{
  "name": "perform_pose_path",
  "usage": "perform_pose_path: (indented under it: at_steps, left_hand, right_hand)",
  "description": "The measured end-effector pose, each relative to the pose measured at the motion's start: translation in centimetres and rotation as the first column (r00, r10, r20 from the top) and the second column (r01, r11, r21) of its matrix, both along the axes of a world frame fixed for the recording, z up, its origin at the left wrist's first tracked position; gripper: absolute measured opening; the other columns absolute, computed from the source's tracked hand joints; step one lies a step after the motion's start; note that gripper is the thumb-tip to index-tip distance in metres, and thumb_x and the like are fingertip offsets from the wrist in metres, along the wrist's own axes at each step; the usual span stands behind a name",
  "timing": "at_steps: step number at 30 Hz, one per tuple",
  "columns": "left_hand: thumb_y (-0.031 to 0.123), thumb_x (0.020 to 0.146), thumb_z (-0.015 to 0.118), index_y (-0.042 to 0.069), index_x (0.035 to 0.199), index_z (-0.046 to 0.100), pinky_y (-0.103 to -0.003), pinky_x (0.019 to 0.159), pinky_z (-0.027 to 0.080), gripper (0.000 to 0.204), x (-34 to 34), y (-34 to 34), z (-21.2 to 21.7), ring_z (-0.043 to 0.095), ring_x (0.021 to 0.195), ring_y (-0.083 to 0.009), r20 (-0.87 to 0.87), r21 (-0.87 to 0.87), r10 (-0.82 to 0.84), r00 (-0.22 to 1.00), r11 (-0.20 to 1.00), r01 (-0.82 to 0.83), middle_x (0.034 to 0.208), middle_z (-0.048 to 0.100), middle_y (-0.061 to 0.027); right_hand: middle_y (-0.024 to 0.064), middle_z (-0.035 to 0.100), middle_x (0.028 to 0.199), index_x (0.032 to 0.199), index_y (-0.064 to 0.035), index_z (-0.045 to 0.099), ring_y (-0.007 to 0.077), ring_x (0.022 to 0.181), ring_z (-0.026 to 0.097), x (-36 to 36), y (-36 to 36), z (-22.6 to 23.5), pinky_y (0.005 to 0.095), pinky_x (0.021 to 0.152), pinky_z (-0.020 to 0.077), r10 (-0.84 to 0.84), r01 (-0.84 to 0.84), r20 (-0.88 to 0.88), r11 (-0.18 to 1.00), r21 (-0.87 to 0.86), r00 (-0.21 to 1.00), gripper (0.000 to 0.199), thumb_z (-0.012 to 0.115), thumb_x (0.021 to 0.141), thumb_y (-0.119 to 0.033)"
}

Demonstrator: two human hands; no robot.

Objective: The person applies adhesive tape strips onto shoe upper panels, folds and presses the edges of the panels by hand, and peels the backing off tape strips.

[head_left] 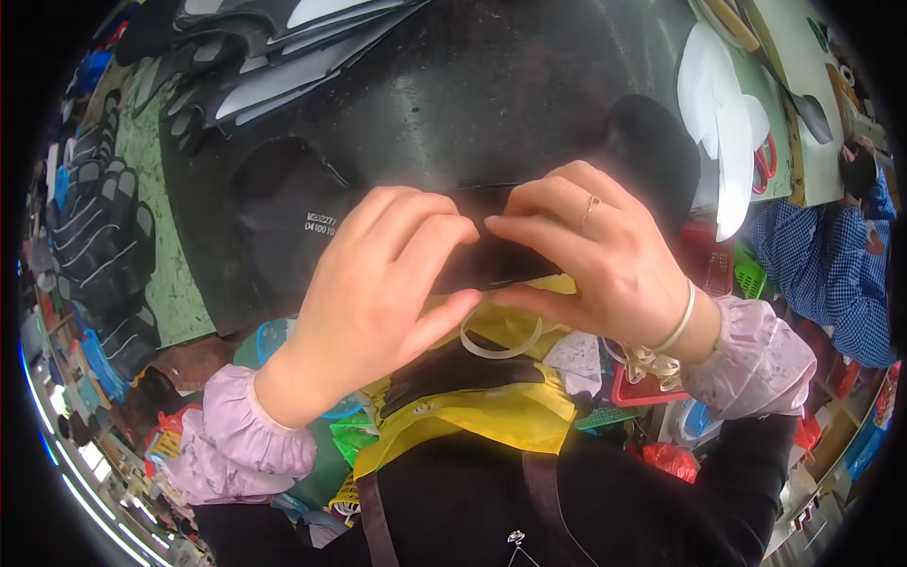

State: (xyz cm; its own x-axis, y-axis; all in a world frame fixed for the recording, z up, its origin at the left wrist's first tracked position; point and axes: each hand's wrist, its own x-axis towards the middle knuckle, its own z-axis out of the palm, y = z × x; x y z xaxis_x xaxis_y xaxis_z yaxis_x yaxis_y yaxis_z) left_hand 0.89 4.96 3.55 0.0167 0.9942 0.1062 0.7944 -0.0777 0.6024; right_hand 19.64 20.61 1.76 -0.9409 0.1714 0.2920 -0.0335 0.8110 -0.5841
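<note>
A flat black cut piece with two rounded ends, like a shoe upper (283, 203), lies on the dark work table (416, 57) in front of me. Small white print marks its left end. Both hands meet over its middle. My left hand (378, 274) is curled, its fingertips on the piece and its thumb at the near edge. Across a small gap, my right hand (595, 250) curls the same way, with a ring and a pale wristband on it. A thin pale loop of strip (501, 354) hangs just below the thumbs. What is pinched under the fingers is partly hidden.
Stacked black and grey-white cut pieces (302, 71) lie at the far left, with more black pieces (104, 227) beyond a green surface. At right are white pieces (713, 104) and red-handled scissors (765, 161). A person in blue checks (822, 265) sits there.
</note>
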Motion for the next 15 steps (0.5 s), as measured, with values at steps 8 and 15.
perform_pose_path:
  at_steps: [8,15]
  left_hand:
    - [0.008,0.069,0.084,0.002,0.102,0.064,-0.044,0.085,0.051,0.04,-0.4,0.1,-1.2,0.06,0.101,-0.0353,-0.019,0.067,-0.015,1.0,0.998,0.016,0.109,0.063,-0.0136]
    - [0.012,0.072,0.085,0.0,0.108,0.064,-0.043,0.087,0.05,0.043,0.0,0.7,-0.6,0.06,0.1,-0.0364,0.067,0.038,0.043,0.997,0.998,-0.046,0.109,0.063,-0.0143]
  right_hand:
    - [0.0095,0.066,0.103,0.097,-0.0027,0.072,0.0282,0.092,0.067,-0.9,-1.6,0.2,0.039,0.075,0.0564,0.016,-0.014,-0.025,0.996,0.087,1.0,0.035,0.083,0.064,-0.005]
    - [0.0067,0.069,0.086,0.093,-0.0071,0.068,0.0273,0.076,0.069,-2.1,-0.5,0.3,0.035,0.063,0.0529,-0.148,0.14,0.073,0.984,0.109,0.986,0.018,0.076,0.079,-0.001]
